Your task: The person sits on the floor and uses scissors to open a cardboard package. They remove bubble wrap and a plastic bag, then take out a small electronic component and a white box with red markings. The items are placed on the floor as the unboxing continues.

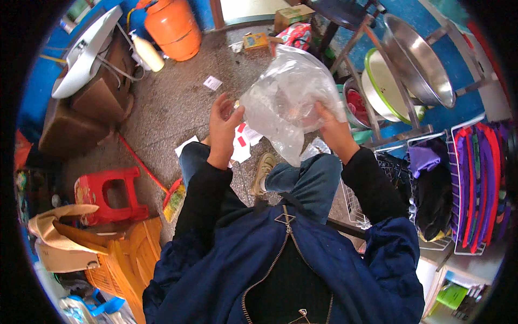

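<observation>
A large clear plastic bag [291, 95], crumpled and see-through, hangs in front of me above the floor. My right hand [334, 129] grips its right side, the thumb showing on the near face and the other fingers blurred behind the film. Just left of the bag, my left hand [224, 131] is raised with thumb and fingers apart and nothing clearly held in it. Below, white papers [243, 143] with red patches lie on the floor near my shoe [264, 172]. Another piece of clear plastic [315, 148] shows beside my right knee.
An orange gas cylinder [173, 30] and a washbasin [87, 52] stand at the upper left. A red plastic stool [135, 178] and a broom [174, 198] are at left. On the right, a rack holds a metal basin [419, 60], near wire baskets [451, 190] of cloth.
</observation>
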The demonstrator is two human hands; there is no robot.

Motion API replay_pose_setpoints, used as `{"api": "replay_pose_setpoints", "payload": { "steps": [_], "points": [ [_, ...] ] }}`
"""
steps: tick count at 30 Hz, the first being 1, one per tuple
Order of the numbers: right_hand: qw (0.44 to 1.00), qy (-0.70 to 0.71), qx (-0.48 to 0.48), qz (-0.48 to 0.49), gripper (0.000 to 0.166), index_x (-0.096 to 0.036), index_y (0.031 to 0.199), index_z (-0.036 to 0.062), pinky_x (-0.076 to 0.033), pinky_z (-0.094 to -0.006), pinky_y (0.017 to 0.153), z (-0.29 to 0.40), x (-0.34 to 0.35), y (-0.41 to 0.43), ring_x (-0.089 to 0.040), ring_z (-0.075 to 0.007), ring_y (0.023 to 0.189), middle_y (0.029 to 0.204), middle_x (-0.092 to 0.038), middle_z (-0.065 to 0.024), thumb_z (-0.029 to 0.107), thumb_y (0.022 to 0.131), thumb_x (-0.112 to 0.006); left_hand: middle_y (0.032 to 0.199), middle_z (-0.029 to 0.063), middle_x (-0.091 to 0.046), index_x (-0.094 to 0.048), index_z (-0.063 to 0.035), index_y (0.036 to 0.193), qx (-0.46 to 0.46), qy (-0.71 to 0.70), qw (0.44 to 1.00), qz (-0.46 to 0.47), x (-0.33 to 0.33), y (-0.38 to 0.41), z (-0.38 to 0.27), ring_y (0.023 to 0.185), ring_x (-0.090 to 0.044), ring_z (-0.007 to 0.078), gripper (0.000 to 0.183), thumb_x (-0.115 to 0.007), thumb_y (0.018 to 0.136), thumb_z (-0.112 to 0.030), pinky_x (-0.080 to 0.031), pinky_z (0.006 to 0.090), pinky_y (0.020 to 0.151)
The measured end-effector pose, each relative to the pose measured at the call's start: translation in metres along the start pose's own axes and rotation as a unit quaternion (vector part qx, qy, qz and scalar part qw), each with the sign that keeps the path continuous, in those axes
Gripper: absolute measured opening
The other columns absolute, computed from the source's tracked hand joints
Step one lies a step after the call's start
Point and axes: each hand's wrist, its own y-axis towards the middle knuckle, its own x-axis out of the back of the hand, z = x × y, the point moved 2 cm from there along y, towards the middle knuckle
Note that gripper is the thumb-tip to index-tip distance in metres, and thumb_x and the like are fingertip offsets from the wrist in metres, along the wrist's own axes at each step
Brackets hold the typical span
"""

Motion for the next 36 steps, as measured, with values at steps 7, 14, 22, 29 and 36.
{"api": "replay_pose_setpoints", "payload": {
  "steps": [7,14,22,29,36],
  "points": [
    [0.953,0.249,-0.174,0.002,0.033,-0.047,0.119,0.0046,-0.044,-0.0403,0.090,-0.039,-0.037,0.000,-0.051,-0.0220,0.105,0.115,-0.051,-0.0065,0.016,0.088,-0.052,0.125,0.0055,-0.043,-0.035,-0.0096,0.127,0.311,-0.412,0.847,0.129,0.025,-0.053,0.049,0.111,-0.045,0.0196,0.053,-0.053,0.086,-0.039,-0.038,0.0443,0.091],
    [0.951,0.241,-0.195,0.013,0.036,-0.046,0.120,0.0075,-0.050,-0.0371,0.079,-0.083,-0.047,-0.002,-0.054,-0.0214,0.100,0.112,-0.053,-0.0060,0.010,0.085,-0.054,0.095,0.0074,-0.060,-0.053,0.0040,0.105,0.175,-0.218,0.959,-0.057,0.070,-0.037,0.067,0.084,-0.057,0.0152,0.024,-0.055,0.084,-0.009,-0.046,0.0274,0.074],
    [0.936,0.085,-0.340,0.042,0.036,-0.043,0.117,-0.0021,-0.051,-0.0353,0.075,-0.146,-0.049,-0.014,-0.060,-0.0263,0.088,0.106,-0.055,-0.0140,0.004,0.083,-0.053,0.100,0.0108,-0.057,-0.049,0.0011,0.111,0.264,-0.187,0.932,-0.164,0.150,-0.050,0.172,0.087,-0.058,0.0225,0.026,-0.043,0.088,-0.009,-0.049,0.0351,0.075],
    [0.955,0.093,-0.278,-0.034,0.031,-0.046,0.113,-0.0030,-0.051,-0.0295,0.071,-0.139,0.008,0.026,-0.061,-0.0227,0.086,0.102,-0.056,-0.0125,0.008,0.084,-0.052,0.107,0.0095,-0.055,-0.046,-0.0079,0.118,0.049,0.162,0.980,-0.108,0.229,0.100,0.156,0.096,-0.055,0.0239,0.032,-0.047,0.089,-0.023,-0.046,0.0377,0.075],
    [0.944,-0.117,-0.303,-0.056,0.032,-0.051,0.109,-0.0020,-0.049,-0.0251,0.058,-0.224,0.044,0.126,-0.060,-0.0166,0.071,0.092,-0.057,-0.0086,0.008,0.079,-0.055,0.123,0.0144,-0.047,-0.037,-0.0110,0.125,0.063,0.145,0.984,0.087,0.199,0.168,0.166,0.110,-0.046,0.0269,0.044,-0.050,0.088,-0.032,-0.032,0.0403,0.097]
  ]
}}
